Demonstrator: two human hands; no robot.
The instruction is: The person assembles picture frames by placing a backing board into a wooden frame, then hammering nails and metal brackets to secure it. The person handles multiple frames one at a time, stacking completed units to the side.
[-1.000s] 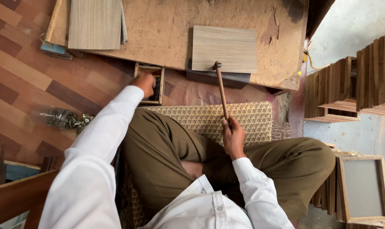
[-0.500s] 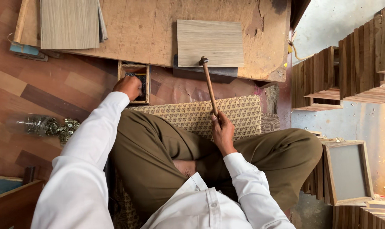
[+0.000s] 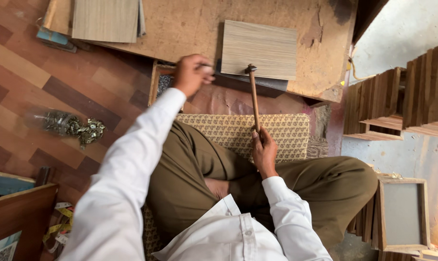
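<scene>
Head view: hammer (image 3: 253, 94) beside wooden panel (image 3: 259, 49).

We have 1 view, from a camera worn on our head, looking almost straight down over our chest and crossed legs. It faces forward toward the near edge of the low wooden board (image 3: 190, 29), close enough that our sleeves fill the lower frame. The patterned mat (image 3: 286, 133) under us sits mid-frame, the wall at right.
</scene>
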